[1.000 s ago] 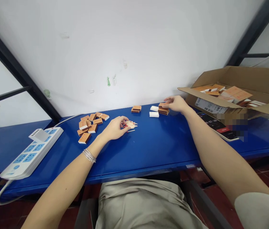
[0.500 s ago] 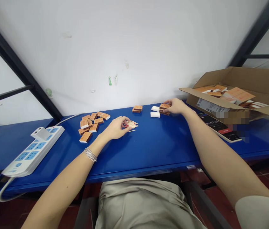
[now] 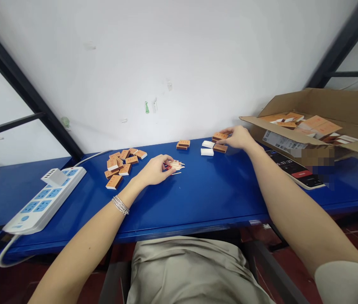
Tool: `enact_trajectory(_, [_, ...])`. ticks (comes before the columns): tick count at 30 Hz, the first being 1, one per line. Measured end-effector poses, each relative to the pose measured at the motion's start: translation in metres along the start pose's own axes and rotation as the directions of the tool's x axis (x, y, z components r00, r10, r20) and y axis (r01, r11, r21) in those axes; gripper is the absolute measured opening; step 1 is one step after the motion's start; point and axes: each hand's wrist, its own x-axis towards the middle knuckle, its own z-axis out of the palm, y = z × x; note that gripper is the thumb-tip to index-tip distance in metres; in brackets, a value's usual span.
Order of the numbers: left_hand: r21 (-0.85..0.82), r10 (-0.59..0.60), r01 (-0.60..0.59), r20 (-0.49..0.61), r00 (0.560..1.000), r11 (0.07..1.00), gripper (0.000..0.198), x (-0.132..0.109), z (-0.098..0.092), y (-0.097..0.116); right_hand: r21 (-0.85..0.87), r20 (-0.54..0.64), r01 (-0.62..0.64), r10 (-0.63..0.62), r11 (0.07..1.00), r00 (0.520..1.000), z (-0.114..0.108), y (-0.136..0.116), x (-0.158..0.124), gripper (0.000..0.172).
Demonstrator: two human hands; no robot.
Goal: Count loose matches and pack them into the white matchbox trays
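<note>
On the blue bench (image 3: 217,198), the left hand (image 3: 155,170) is closing around a bundle of red-tipped wooden matchsticks (image 3: 176,166) at centre frame, while the right hand (image 3: 237,138), right of centre, is gripping an orange matchbox (image 3: 219,136) near two white matchbox trays (image 3: 207,148).

There is one left hand (image 3: 154,170) and one right hand (image 3: 237,138). The table (image 3: 217,198) has one bunch of matches (image 3: 176,166), about twelve matchboxes (image 3: 124,169) in a pile, two stacked matchboxes (image 3: 183,145), two more matchboxes (image 3: 220,148), two white trays (image 3: 207,152), one power strip (image 3: 44,200) and one cardboard box (image 3: 293,101).
</note>
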Motion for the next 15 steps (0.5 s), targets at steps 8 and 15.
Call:
enact_trajectory(8, [0.006, -0.009, 0.009, 0.000, 1.000, 1.000, 0.034, 0.000, -0.001, 0.002, 0.079, -0.023, 0.038, -0.036, 0.996, 0.999, 0.000, -0.015, -0.008, 0.055])
enact_trajectory(15, [0.008, -0.001, 0.001, -0.002, 1.000, 1.000, 0.033, 0.000, -0.001, 0.002, 0.066, 0.003, 0.040, -0.040, 0.997, 0.999, 0.005, -0.013, -0.008, 0.060])
